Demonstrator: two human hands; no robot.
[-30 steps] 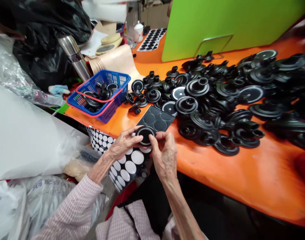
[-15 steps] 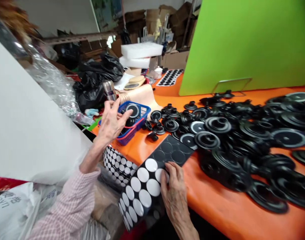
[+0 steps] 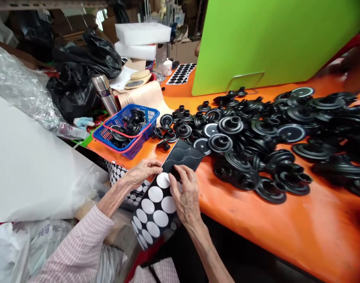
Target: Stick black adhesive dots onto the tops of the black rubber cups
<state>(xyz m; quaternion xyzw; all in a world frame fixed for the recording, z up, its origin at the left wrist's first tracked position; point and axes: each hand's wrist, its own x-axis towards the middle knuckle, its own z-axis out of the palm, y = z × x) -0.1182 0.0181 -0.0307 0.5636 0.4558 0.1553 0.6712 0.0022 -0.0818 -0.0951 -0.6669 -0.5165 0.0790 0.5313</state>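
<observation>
A black backing sheet of round stickers (image 3: 155, 208) lies across the orange table's front edge, with white discs on its near half and dark discs on its far half. My left hand (image 3: 141, 173) grips the sheet's left edge. My right hand (image 3: 186, 194) has its fingertips on the sheet, beside a white disc. Neither hand holds a black rubber suction cup. A large heap of these cups (image 3: 256, 137) lies just right of the sheet, and more sit in a blue plastic basket (image 3: 123, 131) to its far left.
The orange table (image 3: 256, 212) runs to the right, with a bright green board (image 3: 256, 43) standing behind the heap. Further back are a steel flask (image 3: 105, 94), black plastic bags (image 3: 82, 70), white foam blocks (image 3: 141, 39) and another disc sheet (image 3: 181, 74). Plastic sacks fill the left.
My left hand has come back from the blue basket without the black cup and now grips the sheet. The sheet has shifted up the table, and my right hand has moved up it.
</observation>
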